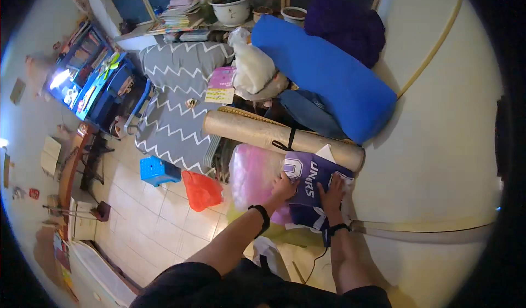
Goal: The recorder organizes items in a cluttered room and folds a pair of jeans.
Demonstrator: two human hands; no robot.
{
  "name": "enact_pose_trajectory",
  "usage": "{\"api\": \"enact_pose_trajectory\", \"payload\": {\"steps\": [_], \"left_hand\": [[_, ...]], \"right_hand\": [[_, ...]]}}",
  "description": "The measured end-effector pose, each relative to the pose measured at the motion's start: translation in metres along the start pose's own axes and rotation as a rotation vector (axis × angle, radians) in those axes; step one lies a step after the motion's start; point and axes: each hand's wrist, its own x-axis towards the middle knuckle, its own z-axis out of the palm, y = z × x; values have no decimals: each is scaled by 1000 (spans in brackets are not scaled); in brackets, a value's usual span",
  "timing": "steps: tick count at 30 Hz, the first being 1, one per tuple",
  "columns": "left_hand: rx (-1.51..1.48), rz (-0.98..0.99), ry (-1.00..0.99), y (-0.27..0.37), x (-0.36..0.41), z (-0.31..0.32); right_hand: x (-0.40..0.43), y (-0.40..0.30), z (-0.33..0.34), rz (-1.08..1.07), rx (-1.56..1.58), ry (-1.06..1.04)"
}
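A purple jersey with white lettering lies folded in front of me, on top of a pile of soft goods. My left hand rests on its left edge, thumb and fingers apart. On its right side my right hand lies flat with spread fingers. Beneath and to the left bulges a pink and clear plastic bag. White cloth pokes out past the jersey's far edge. Just beyond lies a rolled beige mat with a black strap around it.
A long blue roll leans behind the mat, near the wall. A grey zigzag-covered sofa stands to the left. On the tiled floor are a blue plastic stool and a red plastic bag. A cable hangs near my right forearm.
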Motion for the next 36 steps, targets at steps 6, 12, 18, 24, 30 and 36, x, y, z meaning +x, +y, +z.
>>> {"api": "enact_pose_trajectory", "payload": {"steps": [6,12,18,24,30,36], "left_hand": [[-322,50,-290,-19,-20,-50],[-353,504,-274,-165,-71,-157],[-615,-264,197,-306,-178,-239],[-918,-713,184,-377,-300,-243],[-897,-952,215,-408,-380,-200],[-1192,-610,61,-425,-364,-215]], "right_hand": [[0,24,-8,-119,129,110],[55,-6,-143,23,442,326],[180,-39,-269,-293,64,824],[246,-40,-298,-162,78,284],[235,-89,-294,-202,86,132],[237,-170,-337,-343,19,387]]}}
